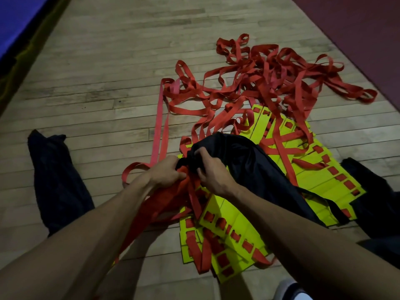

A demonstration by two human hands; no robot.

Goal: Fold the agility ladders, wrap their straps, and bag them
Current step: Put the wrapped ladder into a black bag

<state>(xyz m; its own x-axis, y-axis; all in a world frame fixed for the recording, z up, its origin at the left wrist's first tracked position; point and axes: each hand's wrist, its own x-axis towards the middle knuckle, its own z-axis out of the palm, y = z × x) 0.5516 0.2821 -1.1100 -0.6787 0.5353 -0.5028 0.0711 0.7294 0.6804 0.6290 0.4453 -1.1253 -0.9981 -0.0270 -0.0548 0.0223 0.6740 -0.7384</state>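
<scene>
**Nylon bag being worked at the mouth, most of the job still open**

Black bag [244, 161] is in both hands at its gathered mouth. Left hand [166, 171] grips the bunched mouth along with a wad of red strap; fingers curled tight. Right hand [211, 173] pinches the same mouth from the other side, fingers curled into the fabric. Can't tell whether the mouth is being opened or drawn closed, or whether anything is inside: the bag looks bulky, contents hidden.

Status, judged from the layout:
- Folding: partly done. One stack of yellow rungs [227, 239] lies just below the hands, fairly tidy. A second stack [320, 176] fans out to the right of the hands, under and beyond the bag, with straps crossing over it.
- Strap wrapping: not done. Big loose tangle of red straps [259, 83] sprawls well beyond the hands, up and to the right. A long doubled run [160, 126] leads from it down to the left hand.
- Bagging: in progress at most.

Counts:
- Hands: 2, both on the bag.
- Rung stacks visible: 2. Individual rungs overlap too much to count.
- Strap tangles: 1. Can't say how many ladders it belongs to.
- Dark bags or cloths: 3. The held one, one [56, 182] flat on the floor well left of the hands, and one [376, 198] at the far right, partly cut off.
- Shoe [290, 289]: 1, at the bottom edge.

Everything sits on the wooden floor [108, 61].
</scene>
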